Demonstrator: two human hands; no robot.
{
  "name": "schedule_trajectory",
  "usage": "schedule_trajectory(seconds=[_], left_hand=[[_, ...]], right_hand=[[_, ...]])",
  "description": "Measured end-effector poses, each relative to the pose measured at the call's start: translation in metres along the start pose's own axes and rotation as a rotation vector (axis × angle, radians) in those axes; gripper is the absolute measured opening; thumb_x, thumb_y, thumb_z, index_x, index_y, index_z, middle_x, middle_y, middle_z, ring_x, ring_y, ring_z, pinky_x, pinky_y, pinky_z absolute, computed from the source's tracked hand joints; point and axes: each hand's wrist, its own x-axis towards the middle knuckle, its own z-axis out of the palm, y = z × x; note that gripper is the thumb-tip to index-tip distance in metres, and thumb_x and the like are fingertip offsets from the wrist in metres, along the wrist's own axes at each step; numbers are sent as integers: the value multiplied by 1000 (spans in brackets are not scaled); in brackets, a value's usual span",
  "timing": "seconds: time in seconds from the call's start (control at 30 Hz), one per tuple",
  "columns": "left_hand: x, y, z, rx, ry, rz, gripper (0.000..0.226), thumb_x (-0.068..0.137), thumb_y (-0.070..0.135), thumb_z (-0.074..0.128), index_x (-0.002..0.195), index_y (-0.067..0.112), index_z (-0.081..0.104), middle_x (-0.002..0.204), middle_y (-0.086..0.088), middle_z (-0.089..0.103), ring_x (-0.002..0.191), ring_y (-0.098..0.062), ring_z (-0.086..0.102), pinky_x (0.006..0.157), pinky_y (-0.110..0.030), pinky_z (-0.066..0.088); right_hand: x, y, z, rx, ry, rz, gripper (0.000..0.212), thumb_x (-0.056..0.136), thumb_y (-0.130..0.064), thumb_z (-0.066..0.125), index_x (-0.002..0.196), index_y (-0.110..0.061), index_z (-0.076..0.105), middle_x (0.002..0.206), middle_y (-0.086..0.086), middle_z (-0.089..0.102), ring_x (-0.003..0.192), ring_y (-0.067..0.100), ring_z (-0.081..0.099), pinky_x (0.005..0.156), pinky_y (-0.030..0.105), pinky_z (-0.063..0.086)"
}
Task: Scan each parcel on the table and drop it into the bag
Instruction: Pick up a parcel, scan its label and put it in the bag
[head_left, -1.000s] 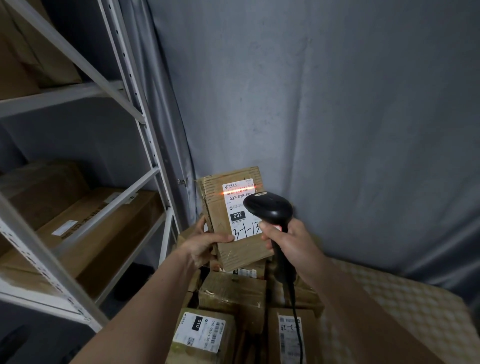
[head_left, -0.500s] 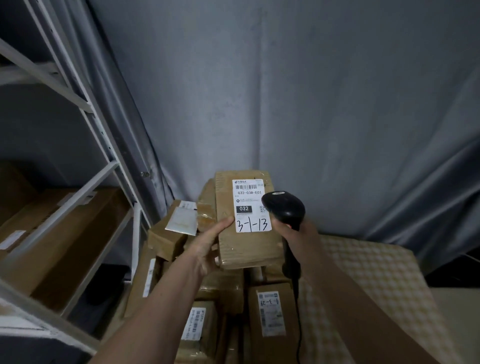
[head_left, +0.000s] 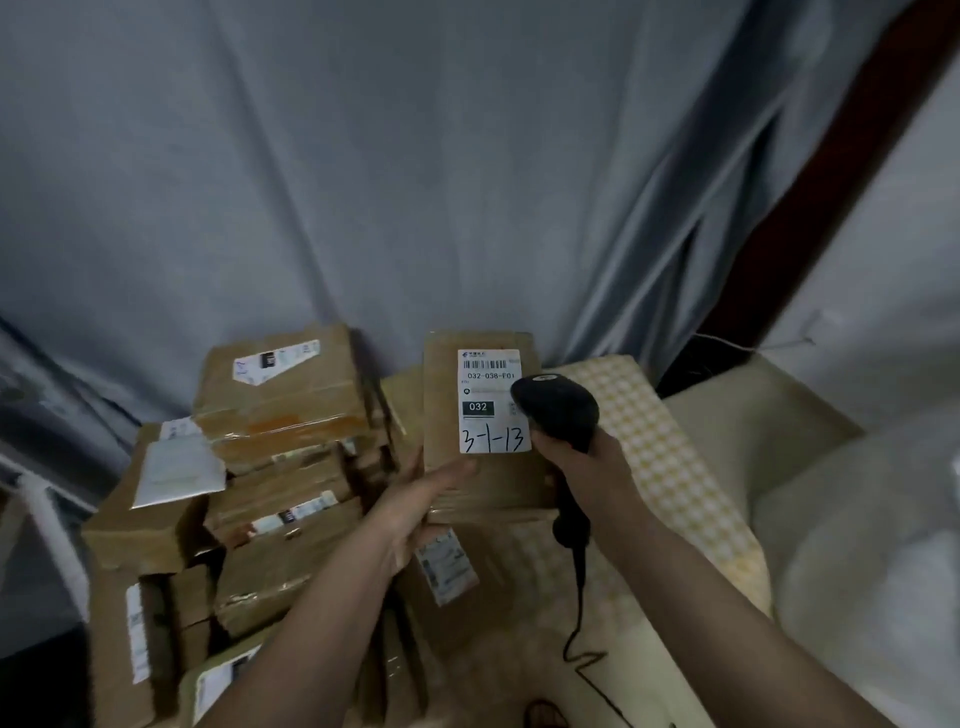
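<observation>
Left hand (head_left: 434, 493) gripped labelled cardboard parcel (head_left: 480, 473) by lower left edge, held upright above parcel pile (head_left: 280, 467) at table's left side. Right hand (head_left: 584, 467) wrapped round black barcode scanner (head_left: 558, 410), head near label (head_left: 491, 400). Bag not in view. Risk: one-edge grip could let parcel tip; trailing scanner cable (head_left: 576, 597) could snag stacked boxes.
</observation>
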Motion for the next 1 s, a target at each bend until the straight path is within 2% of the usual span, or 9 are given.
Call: schedule_trajectory(seconds=[0.07, 0.17, 0.23, 0.3, 0.43, 0.53, 0.7, 0.87, 1.0], left_hand=[[11, -7, 20, 8, -57, -16, 106, 43, 41, 91, 138, 32, 46, 112, 0, 72, 102, -22, 68, 88, -43, 55], [20, -13, 62, 17, -167, -73, 86, 57, 30, 90, 133, 35, 51, 110, 4, 72, 103, -22, 66, 94, -48, 52], [23, -18, 91, 52, -245, -95, 78, 62, 29, 87, 130, 41, 51, 107, 8, 71, 99, -19, 65, 88, -43, 53], [25, -21, 118, 98, -312, -110, 84, 54, 32, 88, 128, 45, 51, 103, 12, 72, 97, -17, 65, 83, -39, 53], [29, -24, 172, 209, -466, -78, 93, 45, 42, 87, 130, 44, 50, 107, 13, 72, 101, -15, 67, 92, -44, 52], [31, -28, 213, 276, -523, -65, 79, 55, 37, 87, 126, 44, 53, 104, 16, 73, 99, -13, 67, 86, -40, 52], [34, -39, 288, 338, -580, -99, 43, 78, 27, 75, 116, 39, 57, 89, 19, 73, 97, -12, 65, 98, -47, 48], [36, -43, 386, 360, -626, -137, 43, 77, 26, 75, 116, 34, 59, 105, 8, 72, 103, -16, 65, 93, -45, 51], [43, -47, 483, 405, -647, -163, 63, 57, 27, 84, 115, 28, 61, 99, 8, 71, 96, -14, 65, 93, -42, 49]], right_hand=[[-7, 7, -24, 11, 85, 3, 19, 84, -18, 71, 101, -11, 67, 84, 3, 70, 72, 19, 63, 67, 36, 49], [-21, 15, -65, 60, 216, 20, 6, 87, -12, 67, 92, -15, 66, 75, -2, 68, 66, 8, 64, 65, 28, 52], [-31, 18, -93, 100, 299, 27, 8, 87, -11, 66, 94, -17, 65, 83, 0, 69, 77, 12, 66, 73, 31, 52], [-42, 21, -122, 100, 381, 33, 8, 88, -13, 66, 89, -20, 63, 88, 2, 68, 85, 17, 64, 75, 33, 50], [-56, 31, -176, 135, 532, 51, 9, 87, -17, 67, 95, -16, 64, 93, 7, 67, 89, 21, 63, 79, 37, 52], [-62, 41, -212, 158, 604, 57, 11, 86, -18, 69, 96, -14, 66, 87, 6, 68, 82, 20, 64, 75, 36, 52], [-63, 53, -276, 219, 659, 49, 7, 85, -12, 69, 91, -14, 65, 81, 7, 65, 72, 17, 58, 67, 30, 45], [-57, 52, -366, 247, 727, 69, 20, 86, -15, 68, 105, -9, 64, 91, 9, 69, 81, 22, 63, 66, 28, 48], [-53, 52, -454, 283, 773, 96, 18, 87, -16, 66, 103, -9, 65, 91, 10, 70, 80, 21, 64, 74, 33, 50]])
